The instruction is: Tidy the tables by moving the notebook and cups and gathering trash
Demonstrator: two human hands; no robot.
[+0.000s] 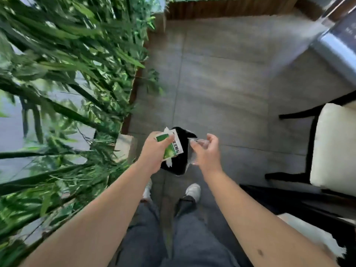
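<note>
My left hand [152,153] is shut on a green and white box [171,149] with a bit of white tissue sticking out beside it. A clear plastic cup [196,149] is held in my right hand [207,153], fingers curled around it. Both hands hover directly above a black bin [181,164] lined with a dark bag that stands on the grey tiled floor just ahead of my feet. The bin's inside is mostly hidden by my hands.
Tall green plants in a wooden planter [63,93] fill the left side. A black-framed chair with a cream cushion [331,145] stands at right, and a table edge [337,51] shows at the upper right. Grey floor tiles [221,74] stretch ahead.
</note>
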